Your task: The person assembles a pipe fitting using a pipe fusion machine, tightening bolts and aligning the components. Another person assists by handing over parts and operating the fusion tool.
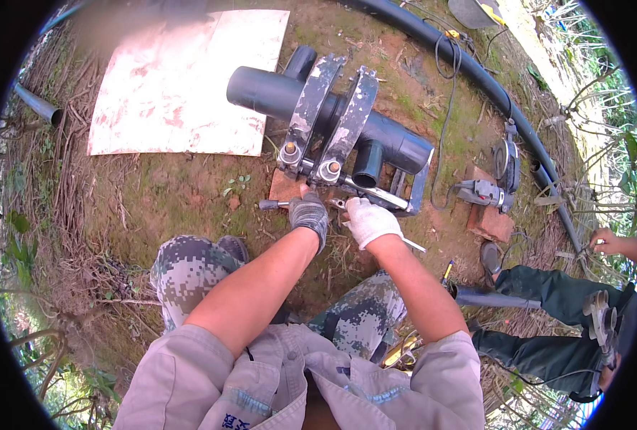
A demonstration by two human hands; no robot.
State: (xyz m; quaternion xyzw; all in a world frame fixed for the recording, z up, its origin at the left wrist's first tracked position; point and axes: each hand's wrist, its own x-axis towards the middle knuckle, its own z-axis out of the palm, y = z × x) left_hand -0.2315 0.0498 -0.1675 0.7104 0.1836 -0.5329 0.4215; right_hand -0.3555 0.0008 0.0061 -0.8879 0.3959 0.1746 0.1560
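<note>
My left hand [310, 215], in a grey work glove with the thumb tip bare, is closed at the near side of a black pipe clamp [317, 107]. A short metal rod [275, 205] with a dark end sticks out to its left. My right hand [370, 222], in a white glove, is closed around a silver wrench [414, 246]; its head shows between my hands and its shank comes out at lower right. Two half-ring jaws of the clamp sit over a thick black pipe fitting [397, 137] with short side branches. Large nuts on bolts [329, 170] stand at the jaws' near ends.
Beyond the clamp at left lies a pale board [189, 86]. A long black pipe [476, 72] curves along the far right. A grey power tool [486, 192] rests by bricks [491, 222]. At right, another person's hand [605, 242] and legs [547, 294] are close by.
</note>
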